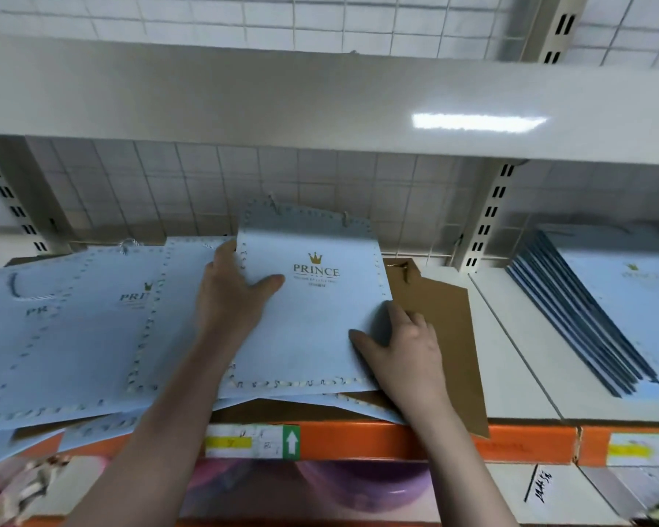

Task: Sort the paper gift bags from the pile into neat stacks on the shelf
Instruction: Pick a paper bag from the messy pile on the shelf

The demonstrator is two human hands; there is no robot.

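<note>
- Flat, folded pale-blue paper gift bag with gold crown and "PRINCE" print [312,310]: lying on top of a loose pile of like blue bags [73,336] at mid-shelf, overlapping a brown kraft-paper bag [446,329] to its right.
- Left hand [231,298]: on the top bag's left edge, thumb flat on the face, fingers past the edge; whether curled under, cannot tell.
- Right hand [404,348]: at the near right edge, thumb on top, fingers bent over the side, apparently pinching the bag.
- White metal shelf with orange front rail [518,336]: holding a fanned, leaning stack of blue bags [594,298] at far right, well apart.
- Handling, as a judgement: light, thin, stiffish card; smooth and likely to slide; corners and cord handles prone to creasing or snagging.
- Best held by both side edges, kept flat.
</note>
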